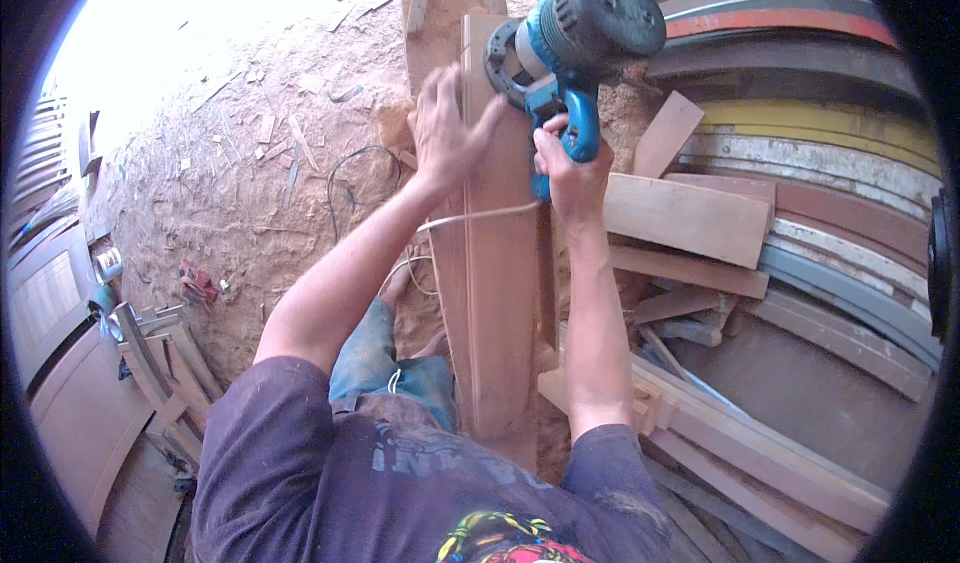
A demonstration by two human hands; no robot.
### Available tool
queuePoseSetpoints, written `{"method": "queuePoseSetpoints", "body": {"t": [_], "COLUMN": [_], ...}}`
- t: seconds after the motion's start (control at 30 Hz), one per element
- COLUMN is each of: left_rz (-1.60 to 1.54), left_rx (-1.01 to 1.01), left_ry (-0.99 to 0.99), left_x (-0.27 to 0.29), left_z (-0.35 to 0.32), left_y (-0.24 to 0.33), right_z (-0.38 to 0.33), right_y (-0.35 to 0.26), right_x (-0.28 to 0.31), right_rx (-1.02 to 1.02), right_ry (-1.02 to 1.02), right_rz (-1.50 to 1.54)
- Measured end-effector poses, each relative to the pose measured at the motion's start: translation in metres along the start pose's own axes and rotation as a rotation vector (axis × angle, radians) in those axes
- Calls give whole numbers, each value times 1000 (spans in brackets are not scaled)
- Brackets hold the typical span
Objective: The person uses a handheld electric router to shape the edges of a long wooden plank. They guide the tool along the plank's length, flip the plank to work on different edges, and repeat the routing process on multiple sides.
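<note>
A blue and black wood router (578,38) sits on the far part of a long wooden board (500,293), its round base against the wood. My right hand (572,163) is wrapped round the router's blue handle. With fingers spread, my left hand (448,128) lies at the board's left edge, just left of the router base. A pale power cord (480,215) crosses the board nearer to me than both hands. The bit under the base is hidden.
Stacked planks (690,218) and long painted boards (820,128) fill the right side. Lengths of timber (740,443) lie near my right elbow. Wood scraps and a dark looped cable (345,188) litter the sandy ground on the left. Panels (90,413) lean at lower left.
</note>
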State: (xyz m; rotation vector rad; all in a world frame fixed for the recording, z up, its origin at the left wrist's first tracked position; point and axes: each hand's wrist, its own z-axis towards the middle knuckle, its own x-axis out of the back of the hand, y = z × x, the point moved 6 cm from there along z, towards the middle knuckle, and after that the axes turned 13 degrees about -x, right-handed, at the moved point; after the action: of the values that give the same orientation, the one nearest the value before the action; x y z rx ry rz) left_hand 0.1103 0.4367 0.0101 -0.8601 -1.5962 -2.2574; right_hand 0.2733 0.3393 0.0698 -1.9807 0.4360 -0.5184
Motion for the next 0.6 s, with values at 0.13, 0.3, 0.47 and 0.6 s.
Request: {"method": "queuePoseSetpoints", "body": {"t": [0.13, 0.3, 0.47, 0.6], "left_rz": [-30, -55, -162, -173], "left_rx": [156, 197, 224, 202], "left_ry": [115, 141, 165, 118], "left_x": [-13, -23, -17, -12], "left_z": [43, 42, 19, 18], "left_y": [-4, 1, 12, 11], "right_z": [2, 1, -17, -25], "right_y": [0, 5, 14, 15], "right_x": [-5, -1, 6, 6], "right_rx": [38, 63, 38, 0], "right_ry": [-26, -27, 7, -14], "right_rz": [27, 42, 15, 15]}}
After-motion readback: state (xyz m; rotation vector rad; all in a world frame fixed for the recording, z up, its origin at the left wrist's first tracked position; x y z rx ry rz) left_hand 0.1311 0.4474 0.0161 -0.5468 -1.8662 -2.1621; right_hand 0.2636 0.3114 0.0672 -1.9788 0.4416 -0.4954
